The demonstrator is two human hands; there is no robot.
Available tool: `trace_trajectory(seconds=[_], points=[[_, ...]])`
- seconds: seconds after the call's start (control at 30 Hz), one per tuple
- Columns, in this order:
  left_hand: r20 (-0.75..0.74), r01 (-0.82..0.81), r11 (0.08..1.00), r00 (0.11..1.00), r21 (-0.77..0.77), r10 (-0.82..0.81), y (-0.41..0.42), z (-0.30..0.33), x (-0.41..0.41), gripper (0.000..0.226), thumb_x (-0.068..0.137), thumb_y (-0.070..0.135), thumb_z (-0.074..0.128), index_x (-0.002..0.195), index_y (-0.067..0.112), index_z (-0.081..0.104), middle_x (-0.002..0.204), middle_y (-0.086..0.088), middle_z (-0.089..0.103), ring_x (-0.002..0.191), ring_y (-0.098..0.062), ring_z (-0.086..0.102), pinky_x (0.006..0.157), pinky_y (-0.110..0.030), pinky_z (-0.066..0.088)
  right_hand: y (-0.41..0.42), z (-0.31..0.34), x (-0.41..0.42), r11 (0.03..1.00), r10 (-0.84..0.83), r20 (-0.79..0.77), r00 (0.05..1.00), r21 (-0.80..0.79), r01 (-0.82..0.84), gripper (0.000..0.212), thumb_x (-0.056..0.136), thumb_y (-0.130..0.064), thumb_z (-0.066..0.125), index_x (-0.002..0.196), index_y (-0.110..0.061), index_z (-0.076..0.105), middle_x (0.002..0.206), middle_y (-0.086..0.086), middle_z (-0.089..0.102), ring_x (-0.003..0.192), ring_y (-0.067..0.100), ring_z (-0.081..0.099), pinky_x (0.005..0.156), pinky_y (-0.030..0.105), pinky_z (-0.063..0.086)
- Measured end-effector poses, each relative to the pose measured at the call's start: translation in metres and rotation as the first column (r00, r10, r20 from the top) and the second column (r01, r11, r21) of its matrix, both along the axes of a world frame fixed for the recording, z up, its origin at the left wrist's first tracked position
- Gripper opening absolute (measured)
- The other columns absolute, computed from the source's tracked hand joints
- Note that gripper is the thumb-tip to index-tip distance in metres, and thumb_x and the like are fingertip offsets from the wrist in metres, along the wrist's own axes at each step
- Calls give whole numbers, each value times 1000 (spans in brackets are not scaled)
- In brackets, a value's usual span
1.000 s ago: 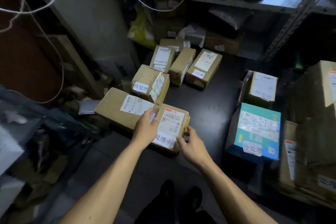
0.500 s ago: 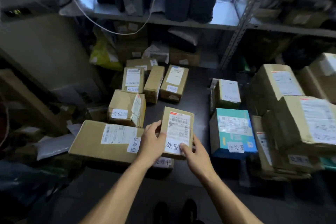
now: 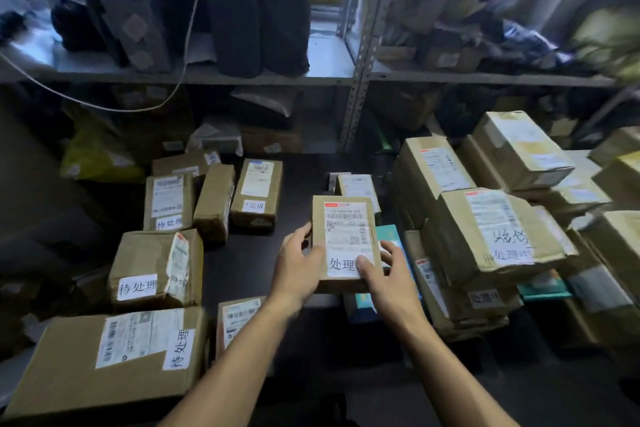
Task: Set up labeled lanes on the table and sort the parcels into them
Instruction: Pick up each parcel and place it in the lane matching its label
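Both hands grasping one small parcel (image 3: 344, 241) at frame centre, left hand (image 3: 299, 265) on its left edge, right hand (image 3: 384, 274) at lower right, label up so I can read the tag; it's above the dark worktop (image 3: 298, 180), probably headed for the right-hand stack (image 3: 485, 236)

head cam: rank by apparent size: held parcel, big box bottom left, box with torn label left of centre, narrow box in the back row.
1. Big box, though it is nearest the camera, so partly inflated.
2. Box with torn label.
3. Held parcel, close to 2 and lifted toward the camera, so unsure.
4. Narrow box.
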State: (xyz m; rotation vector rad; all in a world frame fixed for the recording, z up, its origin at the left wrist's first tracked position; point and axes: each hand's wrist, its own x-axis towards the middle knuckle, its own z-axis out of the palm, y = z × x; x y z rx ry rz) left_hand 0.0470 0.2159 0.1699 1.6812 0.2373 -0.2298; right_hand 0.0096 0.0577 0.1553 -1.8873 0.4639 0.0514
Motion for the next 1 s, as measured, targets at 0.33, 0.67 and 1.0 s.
trace_trajectory(seconds=[0.33,0.67,1.0], points=[[130,70,997,989,-45,-64,-95,59,77,46,95,16,53,88,60,65,93,26,72,93,0,69,84,-33,58,-107,83,83,983,69,82,994,-174,-54,45,89,-44,63,128,-29,48,106,-18,61,91,-5,60,70,16,48],[115,158,984,982,-79,-148,-207,79,144,40,98,17,51,135,29,54,113,16,68,105,-6,66,86,-29,58,-227,115,165,950,123,21,992,-293,-111,38,92,-46,53,126,-30,52,106,-12,67,87,7,70,70,32,58],[15,205,979,979,17,-205,-261,38,178,50,94,15,56,140,31,50,125,9,66,113,-12,63,95,-41,55,-267,84,197,891,107,-175,979,-420,-172,39,94,-39,49,124,-16,54,116,2,65,97,18,63,81,38,55]])
